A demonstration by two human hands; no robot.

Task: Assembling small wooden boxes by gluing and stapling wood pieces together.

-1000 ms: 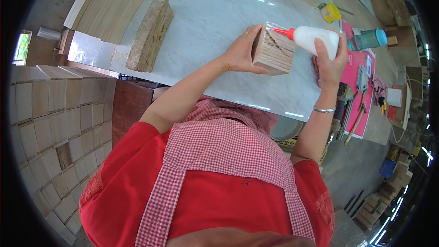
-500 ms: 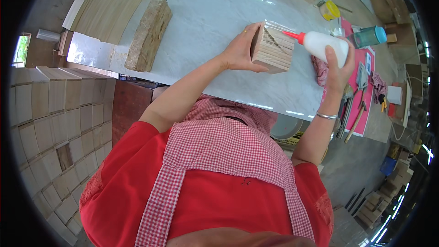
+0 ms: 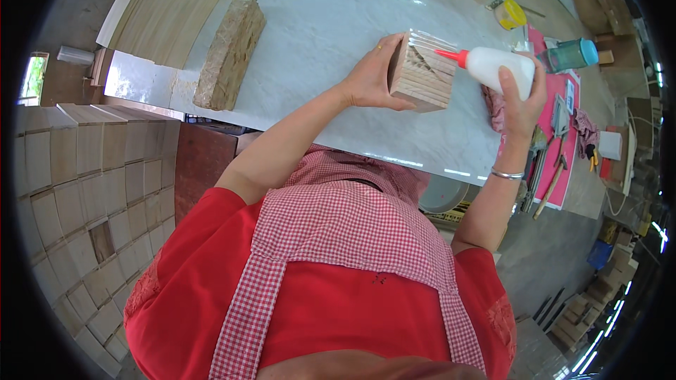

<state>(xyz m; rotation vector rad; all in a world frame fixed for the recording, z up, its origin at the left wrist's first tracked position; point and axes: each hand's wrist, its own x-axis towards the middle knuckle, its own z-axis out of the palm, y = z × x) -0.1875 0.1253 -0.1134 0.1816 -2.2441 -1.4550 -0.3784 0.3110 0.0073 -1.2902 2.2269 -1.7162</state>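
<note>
My left hand (image 3: 373, 76) is wrapped round the side of a pale wooden box (image 3: 424, 74) with dark grain marks on its face, held at the bench near its front edge. In my right hand (image 3: 524, 102) is a white squeeze bottle (image 3: 493, 69), lying nearly level. Its red nozzle (image 3: 451, 55) points left, with the tip at the box's upper right part; whether it touches the wood I cannot tell. On the left of the bench lies a rough, brownish block (image 3: 229, 55).
Thin wooden boards (image 3: 165, 10) are stacked at the far left of the bench (image 3: 317, 35). Wooden blocks (image 3: 91, 169) form a tall pile at the left. To the right stand a yellow tub (image 3: 510, 14) and a teal-lidded jar (image 3: 563, 56), near a hammer (image 3: 551, 186) on a pink sheet.
Very little differs. The squeeze bottle's nozzle has shifted slightly left and down against the box. Both hands keep their grips.
</note>
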